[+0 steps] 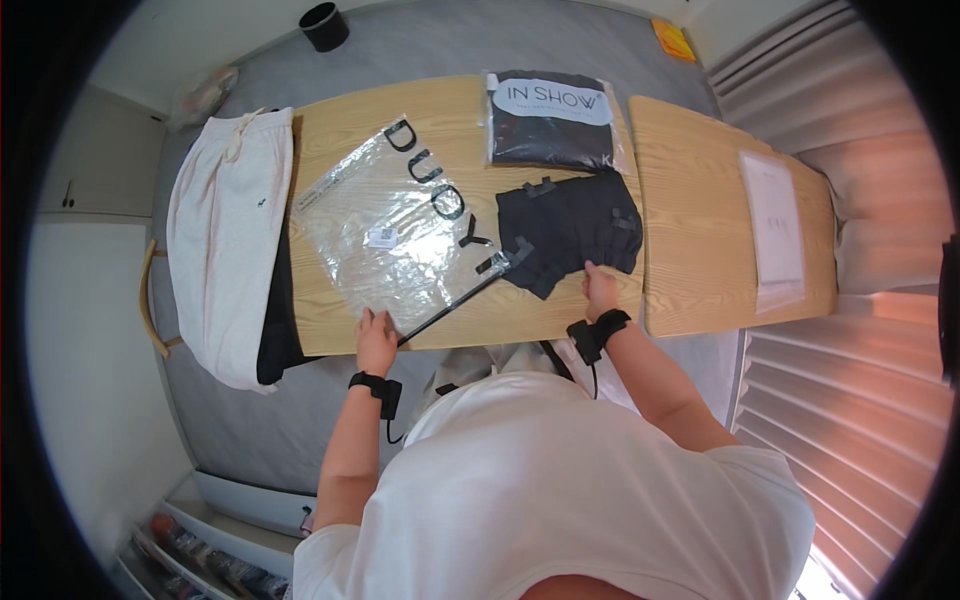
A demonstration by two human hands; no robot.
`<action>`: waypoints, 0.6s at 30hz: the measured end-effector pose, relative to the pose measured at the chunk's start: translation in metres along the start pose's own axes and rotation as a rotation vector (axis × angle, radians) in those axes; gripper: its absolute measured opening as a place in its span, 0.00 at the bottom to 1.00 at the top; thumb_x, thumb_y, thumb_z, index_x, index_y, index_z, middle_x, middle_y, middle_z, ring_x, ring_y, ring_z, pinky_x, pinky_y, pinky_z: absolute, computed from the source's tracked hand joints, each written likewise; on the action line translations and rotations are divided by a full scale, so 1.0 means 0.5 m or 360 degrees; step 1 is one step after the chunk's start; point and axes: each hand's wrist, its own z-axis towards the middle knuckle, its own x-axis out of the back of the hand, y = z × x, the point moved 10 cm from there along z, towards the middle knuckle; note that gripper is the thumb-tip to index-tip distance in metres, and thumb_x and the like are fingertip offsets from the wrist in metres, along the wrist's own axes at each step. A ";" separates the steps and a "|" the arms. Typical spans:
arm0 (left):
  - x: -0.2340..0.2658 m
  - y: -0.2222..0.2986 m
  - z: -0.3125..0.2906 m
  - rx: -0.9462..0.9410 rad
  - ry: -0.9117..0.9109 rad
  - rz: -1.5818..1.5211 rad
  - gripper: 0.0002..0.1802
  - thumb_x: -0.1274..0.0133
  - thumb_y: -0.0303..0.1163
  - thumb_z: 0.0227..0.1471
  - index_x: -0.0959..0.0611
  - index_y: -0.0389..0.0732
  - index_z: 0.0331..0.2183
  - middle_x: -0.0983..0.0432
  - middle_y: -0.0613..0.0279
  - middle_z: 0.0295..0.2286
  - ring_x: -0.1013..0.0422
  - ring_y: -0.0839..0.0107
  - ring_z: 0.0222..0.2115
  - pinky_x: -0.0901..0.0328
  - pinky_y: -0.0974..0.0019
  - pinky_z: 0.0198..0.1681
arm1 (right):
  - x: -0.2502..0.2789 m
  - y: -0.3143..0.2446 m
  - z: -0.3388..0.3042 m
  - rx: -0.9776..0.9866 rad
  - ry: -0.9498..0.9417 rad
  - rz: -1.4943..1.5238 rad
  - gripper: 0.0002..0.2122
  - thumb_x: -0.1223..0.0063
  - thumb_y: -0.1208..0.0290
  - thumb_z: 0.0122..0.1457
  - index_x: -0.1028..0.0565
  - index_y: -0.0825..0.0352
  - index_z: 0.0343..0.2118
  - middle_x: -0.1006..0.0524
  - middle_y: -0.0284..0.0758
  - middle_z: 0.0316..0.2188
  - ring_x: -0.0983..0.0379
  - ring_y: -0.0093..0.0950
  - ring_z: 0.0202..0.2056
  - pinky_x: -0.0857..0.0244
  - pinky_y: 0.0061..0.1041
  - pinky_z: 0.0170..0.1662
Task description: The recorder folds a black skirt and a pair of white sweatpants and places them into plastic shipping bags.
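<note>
A clear plastic garment bag [375, 240] with large black lettering lies flat on the wooden table, a small white label in its middle. My left hand [376, 345] rests at the bag's near corner, its fingers lying on the plastic and slightly apart. To the right is a folded black garment [570, 230] with small dark tabs on it; whether it is shorts I cannot tell. My right hand [600, 290] has its fingers closed at the garment's near hem. The bag's dark-edged right side touches the garment's left side.
Cream drawstring pants [230, 240] hang over the table's left end, on top of dark cloth [283, 310]. A bagged dark garment [552, 125] lies at the far edge. On the right table [690, 220] is a white packet [775, 230]. A black bin [324, 28] stands beyond.
</note>
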 end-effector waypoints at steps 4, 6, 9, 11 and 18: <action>-0.001 0.025 -0.004 0.0030 0.0149 0.0053 0.28 0.47 0.24 0.42 0.32 0.39 0.49 0.47 0.37 0.54 0.47 0.38 0.53 0.46 0.50 0.55 | -0.004 -0.007 0.040 0.0042 -0.0023 0.0654 0.12 0.40 0.60 0.50 0.29 0.61 0.26 0.32 0.30 0.19 0.38 0.23 0.19 0.39 0.21 0.26; -0.006 0.027 -0.007 0.0026 0.0201 0.0067 0.29 0.47 0.23 0.41 0.33 0.38 0.49 0.47 0.36 0.54 0.48 0.38 0.53 0.46 0.49 0.56 | -0.029 -0.001 0.046 -0.0257 0.0002 0.1058 0.13 0.38 0.60 0.50 0.29 0.61 0.31 0.30 0.31 0.24 0.35 0.26 0.25 0.37 0.24 0.33; -0.004 0.022 -0.007 0.0014 0.0274 0.0149 0.29 0.48 0.21 0.40 0.33 0.38 0.48 0.47 0.34 0.53 0.48 0.38 0.53 0.47 0.49 0.56 | -0.086 -0.058 -0.010 -0.0430 -0.0058 0.1633 0.17 0.38 0.63 0.50 0.29 0.64 0.40 0.25 0.36 0.39 0.29 0.35 0.40 0.37 0.32 0.50; -0.003 0.027 -0.010 0.0019 0.0287 0.0101 0.30 0.49 0.20 0.38 0.33 0.38 0.48 0.47 0.34 0.53 0.47 0.38 0.52 0.47 0.49 0.56 | -0.112 -0.077 -0.024 -0.0575 -0.0237 0.1695 0.27 0.37 0.57 0.47 0.31 0.68 0.46 0.31 0.44 0.50 0.37 0.41 0.52 0.51 0.40 0.60; 0.028 0.098 -0.029 -0.0232 0.0354 0.0354 0.31 0.46 0.22 0.39 0.32 0.39 0.49 0.47 0.40 0.54 0.48 0.43 0.54 0.47 0.51 0.56 | -0.111 -0.116 -0.050 -0.0605 -0.0319 0.1710 0.24 0.42 0.63 0.48 0.31 0.71 0.46 0.30 0.46 0.48 0.37 0.44 0.52 0.53 0.47 0.59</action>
